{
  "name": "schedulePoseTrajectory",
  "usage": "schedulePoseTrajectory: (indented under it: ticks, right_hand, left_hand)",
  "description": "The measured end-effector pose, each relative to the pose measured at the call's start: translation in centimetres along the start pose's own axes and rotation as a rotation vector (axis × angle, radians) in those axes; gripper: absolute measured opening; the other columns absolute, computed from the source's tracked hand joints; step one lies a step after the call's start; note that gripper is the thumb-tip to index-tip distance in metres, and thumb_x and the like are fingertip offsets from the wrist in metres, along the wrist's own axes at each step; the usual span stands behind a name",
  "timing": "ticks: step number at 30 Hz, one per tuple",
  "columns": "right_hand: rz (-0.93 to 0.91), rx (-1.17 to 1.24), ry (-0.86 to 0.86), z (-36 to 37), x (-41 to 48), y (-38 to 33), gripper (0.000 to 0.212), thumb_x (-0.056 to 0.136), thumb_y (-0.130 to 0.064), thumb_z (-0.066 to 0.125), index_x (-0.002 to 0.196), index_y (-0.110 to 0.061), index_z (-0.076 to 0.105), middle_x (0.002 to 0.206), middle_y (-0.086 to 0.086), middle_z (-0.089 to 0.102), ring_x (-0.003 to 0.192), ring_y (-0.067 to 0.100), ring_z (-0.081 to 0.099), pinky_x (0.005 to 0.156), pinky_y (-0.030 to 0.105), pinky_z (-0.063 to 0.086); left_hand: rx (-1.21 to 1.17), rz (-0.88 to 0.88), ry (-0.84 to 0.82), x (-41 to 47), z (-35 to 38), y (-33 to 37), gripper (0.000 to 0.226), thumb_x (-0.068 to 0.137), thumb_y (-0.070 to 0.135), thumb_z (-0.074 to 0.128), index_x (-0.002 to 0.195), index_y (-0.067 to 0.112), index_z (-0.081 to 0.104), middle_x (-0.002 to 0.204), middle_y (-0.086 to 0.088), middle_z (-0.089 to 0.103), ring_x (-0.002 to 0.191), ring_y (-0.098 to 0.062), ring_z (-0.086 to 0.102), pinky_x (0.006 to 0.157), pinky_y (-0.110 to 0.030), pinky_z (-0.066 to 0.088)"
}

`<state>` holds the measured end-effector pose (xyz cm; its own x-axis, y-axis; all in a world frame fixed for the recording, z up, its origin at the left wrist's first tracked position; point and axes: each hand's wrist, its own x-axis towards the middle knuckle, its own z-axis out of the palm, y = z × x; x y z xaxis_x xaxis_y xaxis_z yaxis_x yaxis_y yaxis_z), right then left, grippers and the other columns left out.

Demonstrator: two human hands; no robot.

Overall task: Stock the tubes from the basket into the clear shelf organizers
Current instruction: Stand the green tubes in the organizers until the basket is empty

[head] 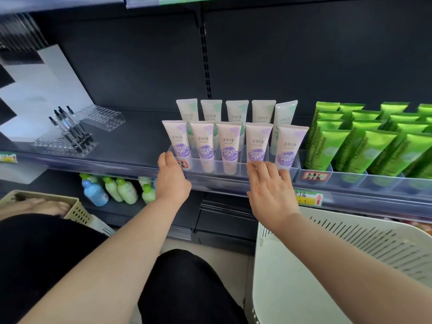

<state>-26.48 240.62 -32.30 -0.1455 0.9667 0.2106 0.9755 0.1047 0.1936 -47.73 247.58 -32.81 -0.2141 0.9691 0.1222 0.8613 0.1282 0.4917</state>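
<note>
5 pale tubes with purple labels [228, 146] stand upright, caps down, in the front row of a clear organizer [233, 168] at the front edge of the dark shelf [131, 136], about midway along it; 5 white-and-green tubes [237, 112] stand in a second row directly behind them, the one at the right end leaning to the right.

The left hand [171, 178] rests against the organizer's left front corner, thumb raised beside the end wall, fingers close together and lightly bent; whether they grip the wall cannot be told. The right hand [271, 190] lies flat against the organizer's front wall below the 4th purple tube, fingers straight and slightly apart, tips touching the plastic; neither hand holds a tube.

A white slotted basket [374, 249] sits below the shelf's front edge, under the right forearm.

Bright green tubes [364, 148] fill further clear compartments just beside the organizer, toward the shelf's right end; a red-bordered label [315, 176] is fixed to the front there, with a yellow price tag [308, 198] on the rail beneath. Near the shelf's left end, well apart from the tubes, black pens [70, 129] stand tilted in a clear holder [58, 146]. On the lower shelf, green-capped and blue bottles [112, 189] stand in a group; a beige basket [77, 211] sits at the lower left.
</note>
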Motion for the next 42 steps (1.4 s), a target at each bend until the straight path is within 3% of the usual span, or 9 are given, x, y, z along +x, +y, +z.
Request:
schedulePoseTrajectory:
  ticks: [29, 42]
  right_hand:
    - [-0.01, 0.026, 0.033, -0.2, 0.2, 1.2, 0.044, 0.082, -0.014, 0.053, 0.124, -0.007, 0.046, 0.113, 0.011, 0.05, 0.099, 0.028, 0.047, 0.083, 0.039, 0.043]
    - [0.032, -0.008, 0.034, 0.2, -1.0, 3.6, 0.048, 0.083, -0.023, 0.059, 0.127, -0.009, 0.045, 0.116, 0.008, 0.049, 0.101, 0.026, 0.046, 0.084, 0.037, 0.041]
  left_hand:
    - [0.012, -0.026, -0.018, -0.4, -0.1, 1.3, 0.078, 0.081, -0.006, 0.06, 0.148, 0.005, 0.023, 0.155, -0.01, 0.02, 0.129, -0.032, 0.043, 0.1, -0.036, 0.04]
    - [-0.016, 0.014, -0.041, -1.8, 0.8, 3.3, 0.078, 0.081, -0.008, 0.056, 0.149, 0.004, 0.02, 0.156, -0.011, 0.017, 0.133, -0.031, 0.039, 0.103, -0.036, 0.037]
